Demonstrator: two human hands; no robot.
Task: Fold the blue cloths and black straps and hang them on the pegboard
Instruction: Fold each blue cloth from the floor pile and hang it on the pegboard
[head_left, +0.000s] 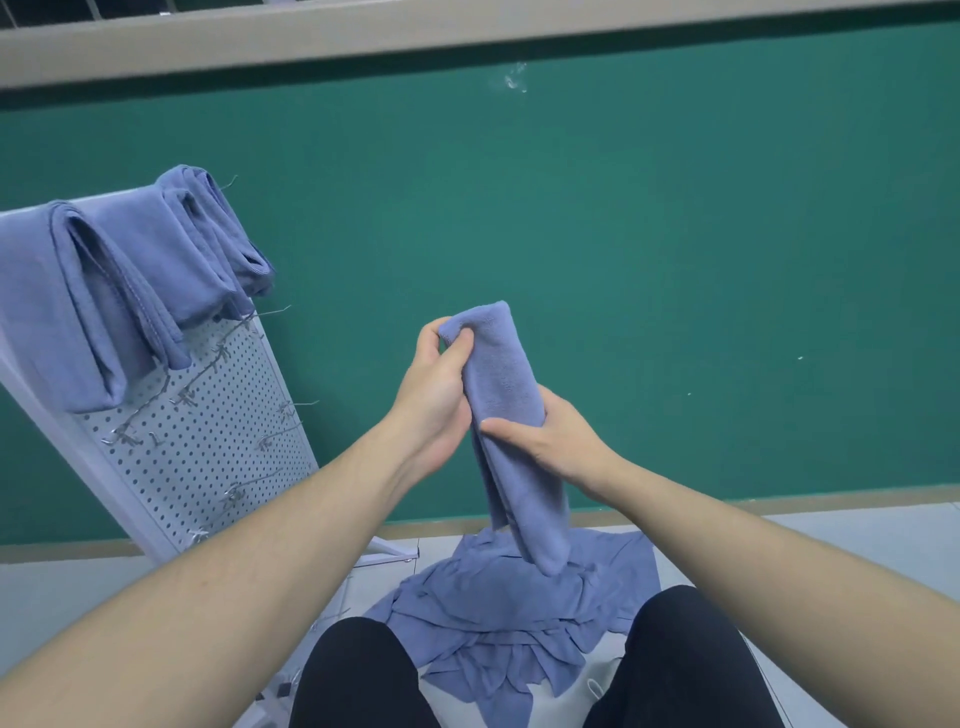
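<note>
Fingers, left: the left hand (434, 387) pinches the top corner of the folded blue cloth (511, 426), thumb (457, 347) on the near face, the other fingers curled round behind it.
Fingers, right: the right hand (556, 441) grips the same cloth at mid-length, thumb (506, 427) lying across the near face, the other fingers wrapped behind and out of sight.
Hands counted: two, both bare, forearms reaching in from the lower corners.
Cloth in hand: one, folded into a long narrow band, held nearly upright and tilted slightly, its lower end hanging just over the pile; soft, napped, dull blue, with layered edges showing along its left side below the right hand.
Cloths hung: three folded blue cloths (104, 312) draped side by side over the top of the pegboard (208, 431), each doubled so its fold loops hang down the front.
Pile: a heap of loose blue cloths (498, 618) on the pale floor (52, 597) between the knees (363, 675); how many lie in it cannot be told.
Pegboard: one, white, perforated, leaning at the left, with several thin wire hooks (270, 441) sticking out of its holes.
Backdrop: a green wall (675, 260) behind everything, with a grey ledge (467, 31) along its top.
Black straps: none can be made out.
</note>
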